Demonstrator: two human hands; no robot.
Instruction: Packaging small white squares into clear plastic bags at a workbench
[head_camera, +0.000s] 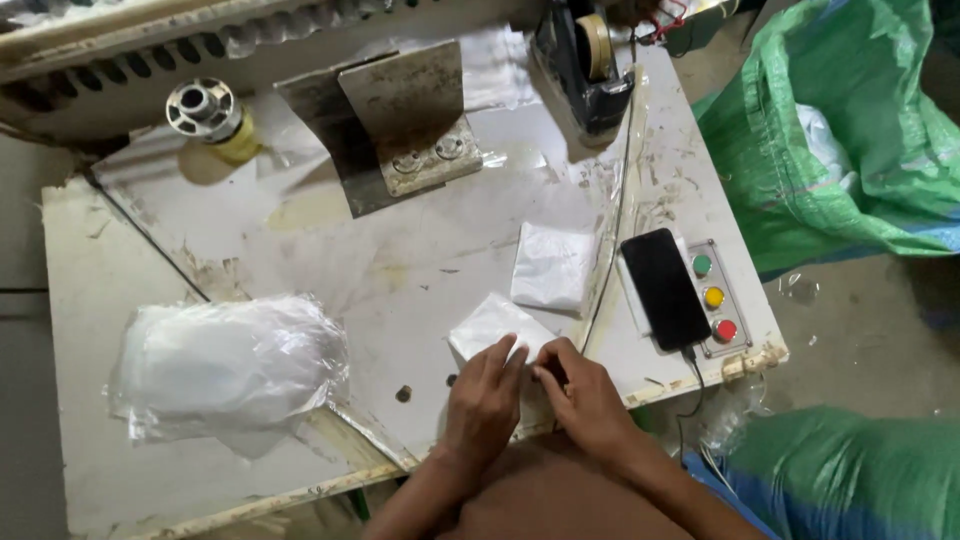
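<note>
Tabletop (420, 270): white, scuffed and stained, set at a slant in the head view; a lower panel joins it on the left, bare grey floor shows at right.
Green sacks (830, 150): one woven sack open at upper right with white material inside, cut off by the frame edge; another at lower right, only partly in view.
Plastic bag pile (230, 365): crumpled clear bags on the left panel; how many cannot be told.
Metal bracket (405, 120): upright plate bolted to the tabletop at the top centre, its back hidden.
Tape dispenser (585, 65): dark, at the top edge, partly cut off.
Phone (665, 288): black, screen dark, lying beside a panel of three buttons (713, 297), green, yellow and red; a cable runs from its near end.
Folded packet (552, 265): white, flat, lying apart, just left of the phone.
White packet (495, 325): near the front edge, long axis running diagonally, far corner pointing up-left; near end hidden under the fingers.
Left hand (485, 395): fingers flat, pressing on the white packet.
Right hand (585, 390): fingertips pinching the packet's near edge, touching the left hand.
</note>
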